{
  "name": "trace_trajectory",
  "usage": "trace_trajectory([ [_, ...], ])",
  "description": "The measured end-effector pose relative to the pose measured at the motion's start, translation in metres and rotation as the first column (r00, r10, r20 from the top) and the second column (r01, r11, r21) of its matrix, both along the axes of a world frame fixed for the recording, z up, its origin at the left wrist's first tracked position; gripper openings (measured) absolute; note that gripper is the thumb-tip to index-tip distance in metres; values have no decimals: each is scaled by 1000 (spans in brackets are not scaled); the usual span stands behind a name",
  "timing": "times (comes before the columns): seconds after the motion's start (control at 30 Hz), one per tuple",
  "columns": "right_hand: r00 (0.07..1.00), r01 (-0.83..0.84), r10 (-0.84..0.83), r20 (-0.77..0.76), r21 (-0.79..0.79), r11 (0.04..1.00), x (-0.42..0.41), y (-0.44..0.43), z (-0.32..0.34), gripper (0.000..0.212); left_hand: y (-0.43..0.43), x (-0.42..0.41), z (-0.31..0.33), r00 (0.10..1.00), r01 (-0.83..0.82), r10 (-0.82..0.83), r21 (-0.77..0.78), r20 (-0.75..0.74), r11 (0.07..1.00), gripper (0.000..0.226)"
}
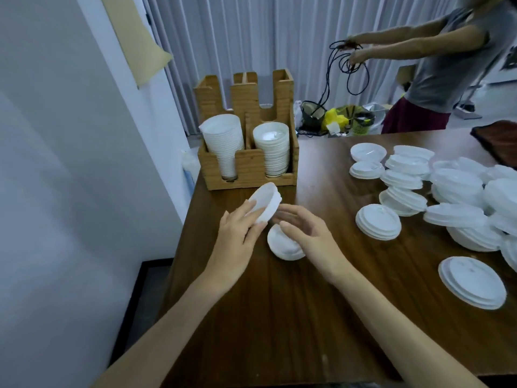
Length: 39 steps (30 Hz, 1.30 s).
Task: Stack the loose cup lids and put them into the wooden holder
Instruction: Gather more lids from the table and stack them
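Note:
My left hand (237,233) grips a small stack of white cup lids (265,204), tilted on edge just in front of the wooden holder (246,169). My right hand (305,233) hovers beside it with relaxed, curved fingers, holding nothing, above another white lid stack (282,246) lying on the table. The holder's front left slot has a leaning stack of white cups (223,144); its front right slot has a tall lid stack (272,149). Several loose lids (447,191) lie in piles to the right.
The brown wooden table (307,317) has its left edge near a white wall. A short lid stack (377,221) and a flat lid (471,285) lie to the right. A person (447,74) handles a black cable behind the table. A dark object (498,141) sits far right.

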State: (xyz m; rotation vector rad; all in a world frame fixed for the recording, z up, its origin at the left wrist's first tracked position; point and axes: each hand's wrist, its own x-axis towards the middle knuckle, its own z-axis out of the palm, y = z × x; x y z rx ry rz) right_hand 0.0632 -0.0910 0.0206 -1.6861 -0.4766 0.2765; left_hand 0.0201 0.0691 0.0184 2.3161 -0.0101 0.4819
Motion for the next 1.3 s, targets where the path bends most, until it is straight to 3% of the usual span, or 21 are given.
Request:
trace_trajectory([
  [0.1,939,137,4,343,-387,912,3,0,-5,64,27,-2,-13,992,-106,87,246,87,963,31],
  [0.17,895,172,119,429,-581,796,6,2,-15,89,37,-5,-21,995,-99,91,356,41,929,29],
  [0.23,874,201,177,453,-668,716,9,3,-25,99,40,-8,-26,997,-61,73,392,-17,918,28],
  [0.43,856,296,124,502,-672,679,11,-10,-28,94,35,-13,-33,994,17,26,387,-106,922,34],
  [0.63,864,329,79,498,-676,659,5,-31,-20,94,3,5,-15,999,47,-36,328,-39,944,56],
  [0.73,869,428,-141,474,-579,694,5,-57,-15,76,-26,26,-9,989,149,-139,276,-54,950,56],
  [0.83,788,594,-329,520,-502,628,13,-89,-12,51,-60,39,-7,962,269,-268,319,-48,909,50],
  [0.97,846,530,-292,447,-643,552,17,-114,-17,42,-92,44,-9,941,322,-337,359,-23,876,42],
  [1.03,797,595,-291,530,-601,534,11,-114,-24,39,-94,45,-11,943,318,-332,333,-16,887,41],
  [1.13,673,726,-365,643,-479,494,10,-110,-25,49,-88,46,-11,953,293,-302,301,-19,907,38],
  [1.23,791,608,-325,519,-604,516,24,-110,-25,84,-83,47,-8,958,278,-285,306,-25,910,36],
  [1.3,859,512,-303,414,-663,546,31,-110,-29,96,-81,47,-7,961,268,-276,308,-20,913,35],
])
